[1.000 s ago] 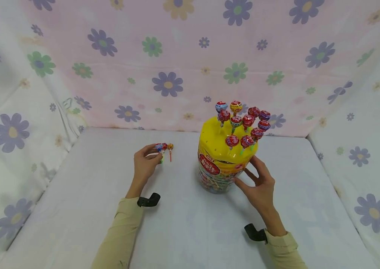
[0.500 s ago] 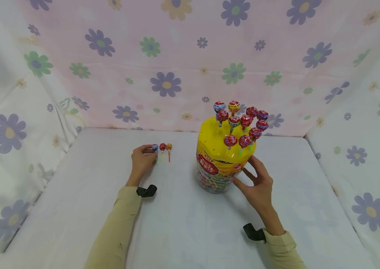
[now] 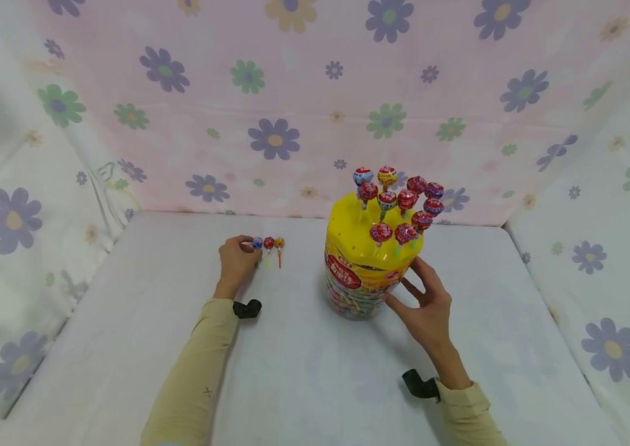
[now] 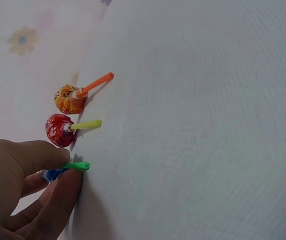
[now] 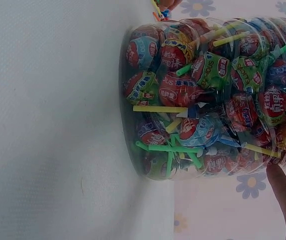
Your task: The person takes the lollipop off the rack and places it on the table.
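On the white table (image 3: 303, 371), near its back edge (image 3: 209, 215) below flowered cloth (image 3: 315, 93), your left hand (image 3: 236, 260) pinched a blue lollipop (image 3: 258, 243); your right hand (image 3: 427, 313) gripped the jar (image 3: 350, 294), tabletop stretching toward you.

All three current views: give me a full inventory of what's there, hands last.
Blue lollipop: one, green stick, on the table
Red lollipop: one, yellow stick, beside the blue
Orange lollipop: one, orange stick, beside the red
Jar: one, clear with yellow top, on the table
Standing lollipops: about eleven, mostly red, on the jar's top
Packed lollipops: too many to count, mixed colours, inside the jar
Table: one, white, underneath
Flowered backdrop: pink and white, behind
Wrist pieces: two, black, at the wrists
Sleeves: two, khaki, on the forearms
Left hand: one, pinching the blue lollipop
Right hand: one, holding the jar's right side
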`<control>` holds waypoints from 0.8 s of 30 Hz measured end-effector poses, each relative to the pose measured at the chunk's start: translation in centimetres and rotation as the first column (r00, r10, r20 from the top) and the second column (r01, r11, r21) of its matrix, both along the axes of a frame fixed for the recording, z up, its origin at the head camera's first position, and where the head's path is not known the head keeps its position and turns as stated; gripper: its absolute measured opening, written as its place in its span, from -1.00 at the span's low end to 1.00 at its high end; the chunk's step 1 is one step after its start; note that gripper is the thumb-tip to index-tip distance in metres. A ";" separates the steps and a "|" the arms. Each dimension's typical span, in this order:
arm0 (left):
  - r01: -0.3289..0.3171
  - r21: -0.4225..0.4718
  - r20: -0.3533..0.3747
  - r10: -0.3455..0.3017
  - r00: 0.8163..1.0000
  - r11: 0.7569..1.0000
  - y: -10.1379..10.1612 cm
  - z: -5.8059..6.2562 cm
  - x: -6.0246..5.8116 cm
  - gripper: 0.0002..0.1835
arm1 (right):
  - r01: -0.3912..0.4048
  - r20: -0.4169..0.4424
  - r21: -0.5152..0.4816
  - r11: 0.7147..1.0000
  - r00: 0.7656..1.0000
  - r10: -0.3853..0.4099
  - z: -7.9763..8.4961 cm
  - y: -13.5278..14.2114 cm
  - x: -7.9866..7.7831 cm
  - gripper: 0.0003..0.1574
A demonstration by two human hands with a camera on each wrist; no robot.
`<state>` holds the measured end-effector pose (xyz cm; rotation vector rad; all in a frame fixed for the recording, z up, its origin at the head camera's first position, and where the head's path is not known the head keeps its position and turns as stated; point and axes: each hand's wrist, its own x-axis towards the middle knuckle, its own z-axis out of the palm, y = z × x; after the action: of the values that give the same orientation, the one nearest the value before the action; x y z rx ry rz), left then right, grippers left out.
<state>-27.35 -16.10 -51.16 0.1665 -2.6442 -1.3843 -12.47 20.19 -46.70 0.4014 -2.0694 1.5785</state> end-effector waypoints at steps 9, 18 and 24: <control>0.016 0.015 0.013 -0.016 1.000 1.000 -0.5 0.4 0.7 -0.52 | 0.000 0.007 -0.003 1.000 1.000 0.000 0.1 0.0 0.0 0.11; 0.144 0.203 0.067 -0.160 0.985 0.969 -1.1 2.4 2.9 -0.38 | 0.009 0.024 -0.006 1.000 1.000 -0.009 0.1 -0.1 0.1 0.12; 0.345 0.216 -0.074 -0.337 0.938 0.913 0.2 6.3 4.6 -0.37 | 0.005 0.022 -0.005 1.000 1.000 -0.005 0.0 0.0 0.0 0.11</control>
<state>-22.72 -15.85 -44.90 -0.3106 -2.5662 -1.7751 -12.43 20.16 -46.65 0.3790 -2.0808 1.5915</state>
